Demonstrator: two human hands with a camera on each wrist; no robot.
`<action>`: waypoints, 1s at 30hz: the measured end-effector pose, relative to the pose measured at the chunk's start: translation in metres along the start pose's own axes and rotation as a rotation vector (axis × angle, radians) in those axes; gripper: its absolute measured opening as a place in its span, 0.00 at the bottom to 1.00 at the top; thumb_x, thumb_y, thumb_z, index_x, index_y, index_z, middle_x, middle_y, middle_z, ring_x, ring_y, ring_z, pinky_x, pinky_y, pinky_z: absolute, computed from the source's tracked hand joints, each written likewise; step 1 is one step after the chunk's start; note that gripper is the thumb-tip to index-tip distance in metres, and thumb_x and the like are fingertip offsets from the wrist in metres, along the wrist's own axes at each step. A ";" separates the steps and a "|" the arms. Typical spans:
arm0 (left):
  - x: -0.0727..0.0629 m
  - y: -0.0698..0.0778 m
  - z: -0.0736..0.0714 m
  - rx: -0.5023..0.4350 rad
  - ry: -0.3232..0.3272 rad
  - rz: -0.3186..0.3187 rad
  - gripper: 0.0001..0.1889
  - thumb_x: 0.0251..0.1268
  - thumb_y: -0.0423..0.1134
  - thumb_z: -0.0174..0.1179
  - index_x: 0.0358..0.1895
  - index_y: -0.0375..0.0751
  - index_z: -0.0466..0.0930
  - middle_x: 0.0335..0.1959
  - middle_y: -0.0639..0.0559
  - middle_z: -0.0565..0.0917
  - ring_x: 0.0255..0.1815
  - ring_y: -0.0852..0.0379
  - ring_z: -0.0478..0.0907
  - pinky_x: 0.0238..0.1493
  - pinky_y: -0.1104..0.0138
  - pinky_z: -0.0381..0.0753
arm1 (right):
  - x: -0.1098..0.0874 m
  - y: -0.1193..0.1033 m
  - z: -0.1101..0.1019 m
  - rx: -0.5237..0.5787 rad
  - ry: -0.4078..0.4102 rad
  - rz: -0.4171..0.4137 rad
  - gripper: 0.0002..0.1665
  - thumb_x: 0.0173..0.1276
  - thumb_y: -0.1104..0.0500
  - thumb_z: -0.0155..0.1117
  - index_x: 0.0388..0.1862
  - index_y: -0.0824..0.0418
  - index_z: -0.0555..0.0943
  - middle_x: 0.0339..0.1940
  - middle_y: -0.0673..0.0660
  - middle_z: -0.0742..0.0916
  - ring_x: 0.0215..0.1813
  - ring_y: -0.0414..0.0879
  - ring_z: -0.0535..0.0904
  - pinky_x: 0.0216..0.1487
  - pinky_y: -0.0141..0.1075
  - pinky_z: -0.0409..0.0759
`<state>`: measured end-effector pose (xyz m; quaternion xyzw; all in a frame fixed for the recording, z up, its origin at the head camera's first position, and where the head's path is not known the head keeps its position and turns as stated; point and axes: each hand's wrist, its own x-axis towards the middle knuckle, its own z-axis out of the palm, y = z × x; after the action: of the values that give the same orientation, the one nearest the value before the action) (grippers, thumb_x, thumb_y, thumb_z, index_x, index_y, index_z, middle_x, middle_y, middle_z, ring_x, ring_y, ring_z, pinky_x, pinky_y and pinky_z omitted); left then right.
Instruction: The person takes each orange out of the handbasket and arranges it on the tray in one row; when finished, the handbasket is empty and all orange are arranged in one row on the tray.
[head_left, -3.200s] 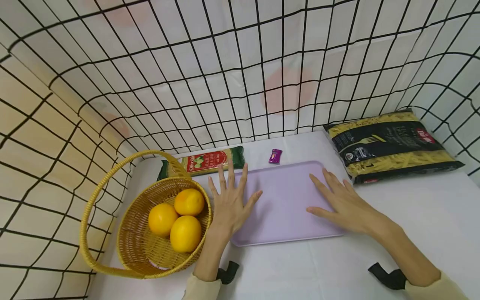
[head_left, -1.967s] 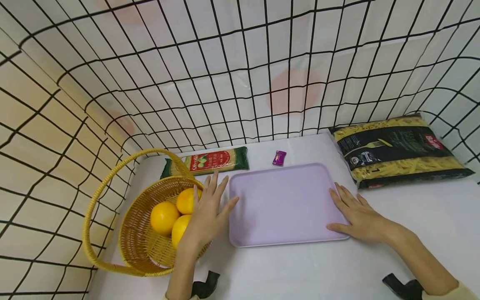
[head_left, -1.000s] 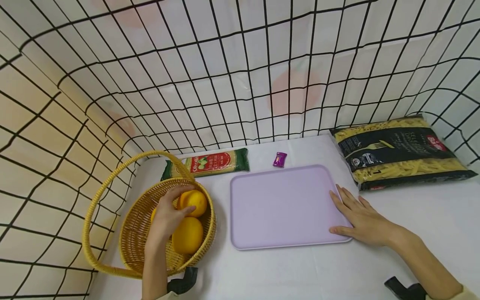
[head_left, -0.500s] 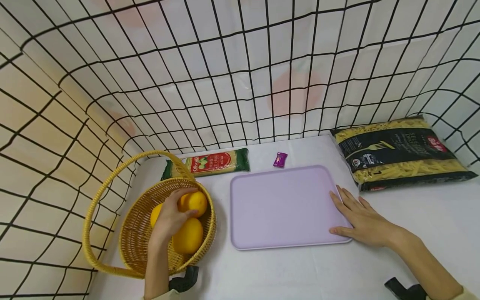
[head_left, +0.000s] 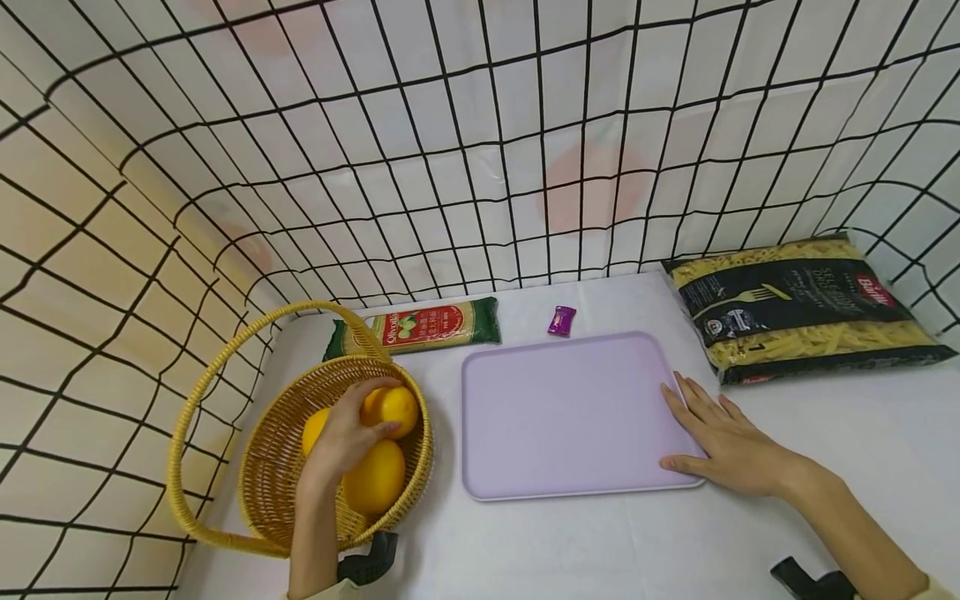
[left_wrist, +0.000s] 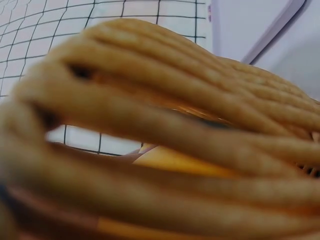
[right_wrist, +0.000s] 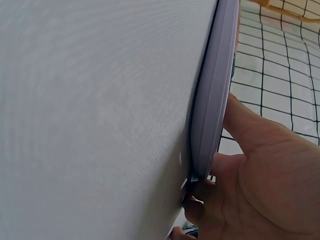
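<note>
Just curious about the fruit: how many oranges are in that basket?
3, all in the basket: one under the left hand, one nearer, one mostly hidden behind it.

A staged booth, not a real kitchen: grid-printed sheets (head_left: pixel 450 167) wall a white counter (head_left: pixel 600 542) holding pasta packets (head_left: pixel 802 308) beside a tray (head_left: pixel 562 417).

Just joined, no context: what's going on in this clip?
A person is working at a white table. The left hand is in the basket, fingers curled over one orange; two more oranges lie beside it. The right hand lies flat on the right edge of an empty purple tray. Behind the tray sit a spaghetti pack and a small purple candy; a pasta bag lies to the right.
</note>
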<state>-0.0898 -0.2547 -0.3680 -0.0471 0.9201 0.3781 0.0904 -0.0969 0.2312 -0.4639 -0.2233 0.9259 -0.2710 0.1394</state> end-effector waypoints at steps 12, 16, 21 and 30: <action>-0.004 0.000 -0.001 0.030 -0.079 0.015 0.24 0.70 0.33 0.66 0.67 0.46 0.79 0.79 0.24 0.55 0.80 0.26 0.53 0.73 0.29 0.57 | 0.000 0.003 0.003 -0.004 0.025 -0.022 0.60 0.70 0.40 0.68 0.85 0.67 0.48 0.84 0.77 0.49 0.86 0.70 0.40 0.81 0.70 0.35; -0.002 -0.005 -0.004 -0.007 -0.120 0.127 0.25 0.68 0.30 0.66 0.68 0.43 0.79 0.74 0.32 0.70 0.76 0.31 0.63 0.76 0.33 0.57 | 0.000 0.001 0.001 -0.009 0.003 -0.003 0.61 0.70 0.39 0.67 0.85 0.67 0.47 0.84 0.76 0.48 0.85 0.72 0.41 0.79 0.72 0.39; -0.003 -0.013 -0.010 -0.014 -0.153 0.243 0.26 0.64 0.23 0.65 0.66 0.41 0.81 0.68 0.39 0.80 0.73 0.35 0.69 0.77 0.36 0.58 | 0.000 0.004 0.003 -0.006 0.027 -0.021 0.61 0.70 0.40 0.68 0.85 0.66 0.47 0.84 0.78 0.49 0.86 0.70 0.39 0.81 0.68 0.33; -0.006 -0.010 -0.011 0.009 -0.155 0.236 0.23 0.65 0.27 0.67 0.63 0.43 0.82 0.66 0.39 0.80 0.68 0.37 0.70 0.73 0.37 0.62 | 0.001 0.001 0.001 -0.025 0.007 -0.007 0.61 0.70 0.39 0.67 0.85 0.67 0.47 0.84 0.77 0.49 0.85 0.72 0.43 0.79 0.72 0.40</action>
<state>-0.0836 -0.2695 -0.3656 0.0914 0.9112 0.3844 0.1165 -0.0974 0.2314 -0.4657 -0.2274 0.9288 -0.2609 0.1323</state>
